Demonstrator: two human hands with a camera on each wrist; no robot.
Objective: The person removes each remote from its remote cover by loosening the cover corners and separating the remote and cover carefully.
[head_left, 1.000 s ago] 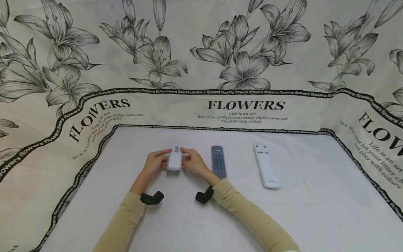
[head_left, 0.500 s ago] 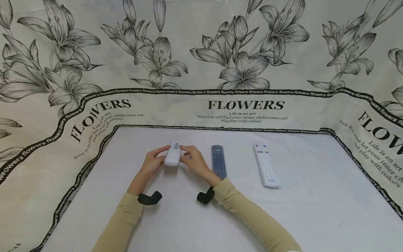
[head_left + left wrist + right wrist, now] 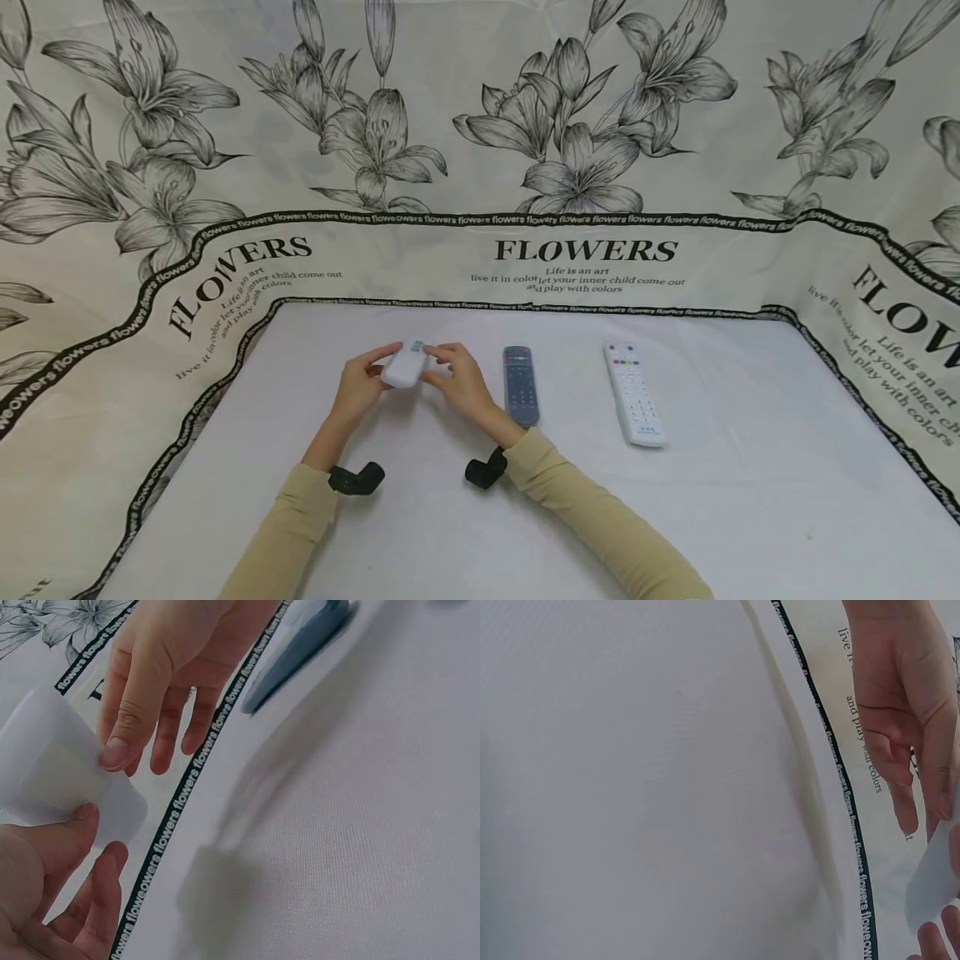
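Note:
In the head view, both hands hold a small white remote control just above the table's left part, with a few grey buttons at its far end. My left hand grips its left edge. On the other edge my right hand pinches it between thumb and fingers. The remote is tilted, its near end swung left. In the left wrist view the white remote lies between the left thumb and the right thumb. Only part of the remote shows in the right wrist view.
A dark blue-grey remote lies right of the hands. Farther right rests a longer white remote with several buttons. The white tabletop is bordered behind by a flower-printed cloth.
Both hands have raised the small white remote slightly and turned its near end to the left. The left hand has shifted a little left. The other two remotes stay put.

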